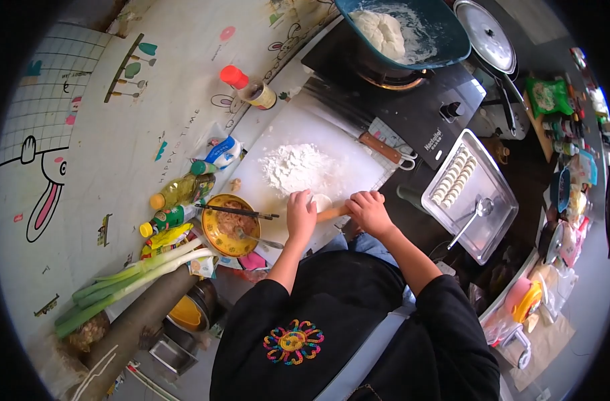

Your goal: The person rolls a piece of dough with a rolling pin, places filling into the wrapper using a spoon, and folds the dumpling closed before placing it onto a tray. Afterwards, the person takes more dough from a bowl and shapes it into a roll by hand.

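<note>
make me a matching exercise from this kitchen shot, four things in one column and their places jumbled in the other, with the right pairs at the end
Things
1. rolling pin
2. flour mound
3. large dough lump
4. minced filling

Places
A. in the teal basin
B. in the yellow bowl
C. under the right hand
D. on the white cutting board

Pairs: 1-C, 2-D, 3-A, 4-B

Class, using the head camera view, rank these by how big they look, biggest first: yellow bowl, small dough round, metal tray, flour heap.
1. Metal tray
2. Yellow bowl and flour heap: too alike to rank apart
3. Small dough round, clearly the smallest
</note>
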Demonstrator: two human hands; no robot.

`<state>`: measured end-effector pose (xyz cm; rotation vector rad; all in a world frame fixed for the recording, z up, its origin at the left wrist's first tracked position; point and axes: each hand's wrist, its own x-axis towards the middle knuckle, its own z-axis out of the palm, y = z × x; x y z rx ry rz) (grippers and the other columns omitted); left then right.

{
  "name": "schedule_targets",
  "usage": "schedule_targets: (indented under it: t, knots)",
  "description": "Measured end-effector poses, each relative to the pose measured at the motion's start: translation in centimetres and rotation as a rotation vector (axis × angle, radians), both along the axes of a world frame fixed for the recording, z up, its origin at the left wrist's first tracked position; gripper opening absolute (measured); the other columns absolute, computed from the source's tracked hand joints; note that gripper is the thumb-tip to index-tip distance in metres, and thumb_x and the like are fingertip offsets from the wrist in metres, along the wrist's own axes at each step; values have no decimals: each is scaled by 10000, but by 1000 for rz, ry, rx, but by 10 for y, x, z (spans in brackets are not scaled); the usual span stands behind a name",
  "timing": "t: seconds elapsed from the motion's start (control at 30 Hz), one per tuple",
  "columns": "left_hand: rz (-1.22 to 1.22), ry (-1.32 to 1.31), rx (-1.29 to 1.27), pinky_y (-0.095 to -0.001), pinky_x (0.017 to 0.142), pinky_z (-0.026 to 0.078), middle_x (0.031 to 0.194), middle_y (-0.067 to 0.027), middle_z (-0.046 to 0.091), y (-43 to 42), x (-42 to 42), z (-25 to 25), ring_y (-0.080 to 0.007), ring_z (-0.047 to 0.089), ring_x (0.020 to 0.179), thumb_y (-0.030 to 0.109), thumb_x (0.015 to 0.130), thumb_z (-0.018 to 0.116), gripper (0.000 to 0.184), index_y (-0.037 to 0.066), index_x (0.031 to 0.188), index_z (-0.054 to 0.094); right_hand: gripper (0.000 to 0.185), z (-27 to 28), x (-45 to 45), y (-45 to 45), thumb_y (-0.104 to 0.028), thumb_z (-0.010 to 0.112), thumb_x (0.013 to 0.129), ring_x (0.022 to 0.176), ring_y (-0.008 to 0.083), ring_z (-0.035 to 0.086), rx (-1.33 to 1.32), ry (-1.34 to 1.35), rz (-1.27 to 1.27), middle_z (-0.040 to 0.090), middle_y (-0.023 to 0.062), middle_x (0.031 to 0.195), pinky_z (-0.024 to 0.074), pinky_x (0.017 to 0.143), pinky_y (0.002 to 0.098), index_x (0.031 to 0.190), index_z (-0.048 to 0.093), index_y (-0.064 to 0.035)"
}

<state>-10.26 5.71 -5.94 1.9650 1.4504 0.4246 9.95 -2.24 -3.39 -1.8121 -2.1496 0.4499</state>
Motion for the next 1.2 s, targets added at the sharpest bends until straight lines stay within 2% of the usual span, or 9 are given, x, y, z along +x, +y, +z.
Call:
schedule_targets:
  t: [0.27, 0.47, 0.57, 0.67, 0.77, 0.87, 1.0, 1.13, 1.2]
  knots:
    - [-259, 98, 44, -385, 795, 453, 999, -127, 547, 8, 6, 14, -320, 550, 900, 64, 683, 726, 317, 40, 964, 580, 215, -6, 2, -7, -188, 563, 755, 957, 175, 518, 60, -50, 23, 533, -4, 950, 360, 868, 376, 967, 579, -156]
    - [-173, 104, -252, -410, 771, 445, 922, -117, 570, 10, 9, -2, -322, 545, 903, 54, 706, 693, 178, 56, 813, 550, 203, 3, 0, -13, -181, 564, 757, 938, 169, 526, 101, -39, 70, 537, -9, 923, 361, 867, 371, 959, 581, -160]
    - [-218, 97, -87, -421, 758, 447, 882, -130, 585, 9, 7, 4, -327, 558, 850, 57, 719, 681, 147, 53, 798, 556, 199, 4, -3, -20, -180, 566, 760, 929, 167, 528, 98, -29, 63, 543, -11, 921, 361, 866, 369, 958, 582, -163]
    - [-191, 85, -195, -414, 740, 453, 866, -125, 591, 16, 12, 6, -328, 561, 837, 56, 726, 672, 123, 52, 782, 563, 241, 1, -2, -27, -181, 597, 731, 935, 172, 529, 92, -19, 49, 555, -9, 943, 351, 840, 371, 972, 594, -165]
    - [-146, -57, -113, -401, 751, 458, 906, -112, 591, 29, 27, 24, -316, 556, 885, 60, 747, 651, 92, 53, 793, 572, 213, 3, -2, -33, -191, 586, 757, 935, 171, 523, 91, -23, 25, 552, -9, 933, 351, 851, 369, 968, 592, -164]
    - [-242, -158, 215, -390, 789, 459, 929, -94, 599, 40, 42, 34, -284, 551, 909, 57, 751, 646, 85, 52, 814, 589, 187, 4, -2, -35, -202, 575, 784, 933, 170, 518, 100, -19, 5, 547, -8, 923, 351, 861, 369, 965, 591, -160]
    - [-496, -7, 316, -392, 850, 464, 1050, -88, 625, 37, 35, 8, -284, 562, 1021, 52, 761, 609, 53, 39, 812, 604, 185, 3, -1, -37, -211, 572, 793, 926, 175, 517, 95, -18, 1, 546, -6, 929, 349, 857, 371, 969, 595, -159]
    - [-604, 3, 233, -405, 870, 464, 1108, -122, 619, 21, 10, -7, -295, 552, 1100, 44, 770, 518, 98, 26, 799, 610, 317, 1, 3, -39, -181, 648, 664, 951, 178, 524, 67, 4, -3, 555, -11, 962, 339, 837, 374, 978, 603, -170]
    - [-604, 10, 69, -400, 945, 425, 1197, -139, 578, 18, 0, 6, -300, 494, 1190, 41, 771, 521, 221, 18, 969, 616, 325, -1, 6, -38, -184, 652, 657, 957, 180, 525, 58, 11, -13, 556, -11, 965, 343, 845, 378, 978, 606, -168]
